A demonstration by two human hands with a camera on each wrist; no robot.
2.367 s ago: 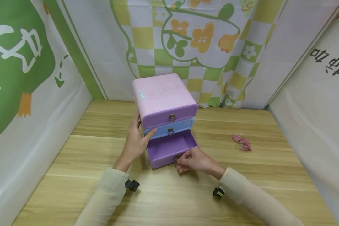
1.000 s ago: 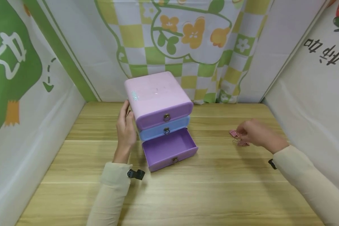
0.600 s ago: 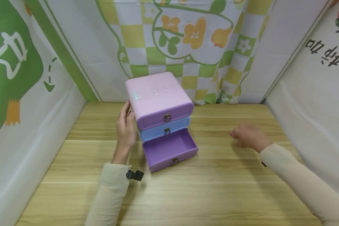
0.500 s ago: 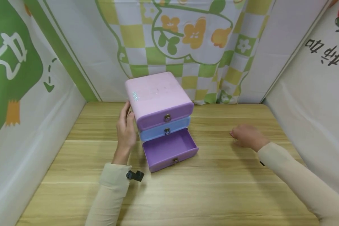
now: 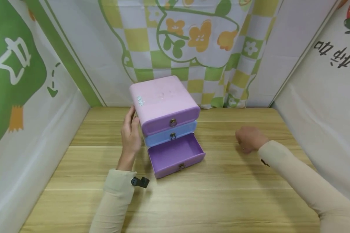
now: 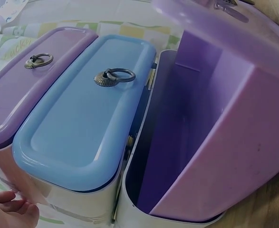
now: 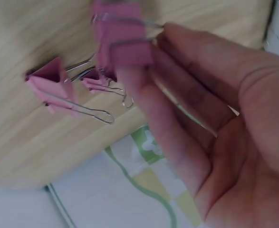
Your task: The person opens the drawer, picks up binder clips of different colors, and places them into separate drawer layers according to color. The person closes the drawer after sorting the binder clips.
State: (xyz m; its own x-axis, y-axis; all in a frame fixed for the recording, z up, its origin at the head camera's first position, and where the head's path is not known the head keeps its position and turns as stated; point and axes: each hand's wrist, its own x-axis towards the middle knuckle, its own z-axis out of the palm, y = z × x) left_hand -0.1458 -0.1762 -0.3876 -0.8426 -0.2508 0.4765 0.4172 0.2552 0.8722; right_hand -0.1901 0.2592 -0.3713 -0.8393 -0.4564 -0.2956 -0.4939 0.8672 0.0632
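Note:
A small chest of drawers [image 5: 164, 97] stands on the table with a pink top. Its bottom purple drawer [image 5: 167, 170] is pulled out, while the blue drawer [image 5: 186, 128] and the top purple drawer [image 5: 157, 124] are closed. My left hand [image 5: 130, 136] rests along the chest's left side, fingers fairly straight. Right of the chest, low over the table, my right hand [image 5: 250, 139] pinches a pink binder clip [image 7: 125, 40] between thumb and fingers. Two more pink binder clips, a bigger one [image 7: 53, 88] and a smaller one [image 7: 95, 80], lie behind it, hidden by the hand in the head view.
The wooden table [image 5: 221, 197] spreads in front of the chest and to both sides. A checked curtain [image 5: 189, 58] hangs close behind it. Printed white side panels [image 5: 332, 106] border the table left and right.
My right hand has left the bottom drawer's ring, reached right to the binder clips and picked one up. My left thumb has come off the blue drawer's front to the chest's side.

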